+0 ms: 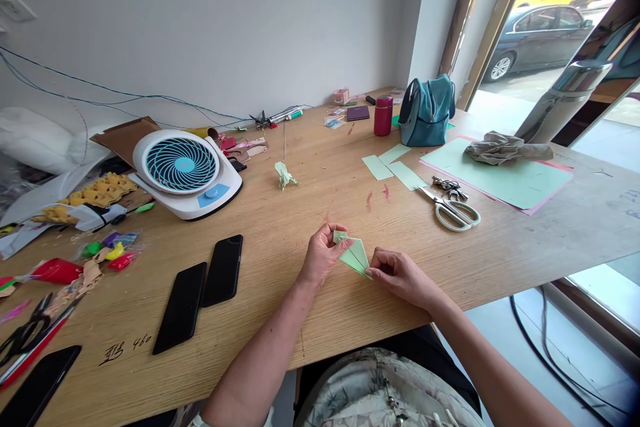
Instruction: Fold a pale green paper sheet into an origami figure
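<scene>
L hand (321,255): I see it pinching the upper-left end of the fold (353,255), thumb and fingers closed on the paper.
R hand (400,273): fingertips pressed on the fold's lower-right tip, closed on it against the table (280,227).
Fold: light green paper, folded to a narrow pointed shape, lying low over the table near its front edge, between both hands.
Phones (203,290): two black ones, side by side, face down, left of the L hand, apart from it. A third dark one (37,383) at the table's front-left corner.
Fan (186,170): white w/ blue grille, back-left, tilted up.
Green figure (285,175): small folded paper piece standing mid-table, well beyond the hands.
Scissors (453,210): white handles, right of centre, w/ keys (450,187) just behind.
Strips (393,167): green paper pcs lying flat, next to the scissors.
Sheet (505,180): big green one over a pink one, far right, w/ a crumpled cloth (503,147) on top.
Bag (427,110): teal, upright, at back; red cup (383,115) just left of it.
Scraps (107,250): coloured bits on the left, near red-handled scissors (30,337).
</scene>
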A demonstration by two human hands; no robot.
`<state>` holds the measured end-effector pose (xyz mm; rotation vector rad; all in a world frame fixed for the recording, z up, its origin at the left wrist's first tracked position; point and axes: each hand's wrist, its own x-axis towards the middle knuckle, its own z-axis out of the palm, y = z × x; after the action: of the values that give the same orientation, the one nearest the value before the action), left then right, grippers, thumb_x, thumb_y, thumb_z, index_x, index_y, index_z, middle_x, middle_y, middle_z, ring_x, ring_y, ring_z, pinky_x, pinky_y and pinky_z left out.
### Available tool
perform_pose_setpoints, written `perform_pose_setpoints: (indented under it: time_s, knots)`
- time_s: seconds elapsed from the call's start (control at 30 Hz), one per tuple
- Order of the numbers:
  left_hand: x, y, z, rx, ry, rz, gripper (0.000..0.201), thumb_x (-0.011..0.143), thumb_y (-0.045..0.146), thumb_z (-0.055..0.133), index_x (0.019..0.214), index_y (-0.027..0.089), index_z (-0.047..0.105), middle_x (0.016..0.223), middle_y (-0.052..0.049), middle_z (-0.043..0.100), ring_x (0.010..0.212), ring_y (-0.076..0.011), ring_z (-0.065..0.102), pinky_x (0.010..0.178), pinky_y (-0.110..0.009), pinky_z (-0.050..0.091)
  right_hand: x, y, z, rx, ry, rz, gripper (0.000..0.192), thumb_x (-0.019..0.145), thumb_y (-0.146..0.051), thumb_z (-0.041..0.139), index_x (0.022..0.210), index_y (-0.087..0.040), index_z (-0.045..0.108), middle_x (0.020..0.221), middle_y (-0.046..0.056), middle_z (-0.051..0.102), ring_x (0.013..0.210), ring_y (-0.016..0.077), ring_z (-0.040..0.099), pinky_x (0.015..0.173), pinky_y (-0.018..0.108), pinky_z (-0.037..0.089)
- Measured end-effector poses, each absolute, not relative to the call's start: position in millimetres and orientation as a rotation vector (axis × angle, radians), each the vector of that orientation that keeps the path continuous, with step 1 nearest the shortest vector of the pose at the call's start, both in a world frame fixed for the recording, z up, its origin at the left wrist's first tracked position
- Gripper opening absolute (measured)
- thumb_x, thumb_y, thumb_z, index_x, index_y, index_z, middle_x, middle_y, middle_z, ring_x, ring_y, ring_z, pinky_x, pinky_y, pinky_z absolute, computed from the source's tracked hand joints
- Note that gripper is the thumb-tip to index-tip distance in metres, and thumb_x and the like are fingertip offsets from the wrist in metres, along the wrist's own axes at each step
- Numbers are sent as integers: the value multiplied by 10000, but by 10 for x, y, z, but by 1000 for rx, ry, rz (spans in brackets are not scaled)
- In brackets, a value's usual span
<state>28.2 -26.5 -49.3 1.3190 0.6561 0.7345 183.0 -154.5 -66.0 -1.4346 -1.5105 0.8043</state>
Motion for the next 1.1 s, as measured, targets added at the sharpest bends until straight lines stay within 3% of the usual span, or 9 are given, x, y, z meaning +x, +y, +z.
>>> perform_pose_setpoints:
  time_s: [0.67, 0.87, 0.97, 1.1]
  knots:
    - [267, -279, -446, 1371, 627, 667, 487, 687, 381, 816, 1024, 167, 538, 705, 43, 597, 606, -90, 558, 609, -207, 448, 1889, -1581, -717, -1392, -1546, 1103, 413, 864, -549, 600, 695, -185, 503, 633, -48, 409, 589, 110, 350, 540, 246, 272]
    - [252, -307, -445, 1429, 585, 566, 478, 707, 375, 809, 1053, 173, 549, 733, 40, 592, 605, -80, 544, 590, -197, 435, 1864, -1560, -671, -1366, -1504, 1075, 402, 892, -554, 561, 788, -166, 575, 694, -23, 490, 635, 121, 402, 571, 245, 328]
    - [284, -367, -492, 1448, 542, 508, 446, 706, 383, 813, 1016, 166, 576, 728, 41, 572, 593, -71, 517, 569, -190, 415, 1851, -1538, -711, -1414, -1461, 1043, 399, 857, -546, 610, 745, -166, 558, 657, -31, 463, 613, 115, 390, 547, 238, 326]
    - [314, -387, -551, 1450, 519, 527, 468, 706, 449, 807, 1001, 154, 597, 830, -14, 632, 731, -116, 590, 663, -215, 460, 1843, -1507, -784, -1381, -1321, 1024, 390, 854, -541, 614, 759, -165, 571, 665, -22, 501, 614, 120, 422, 557, 243, 357]
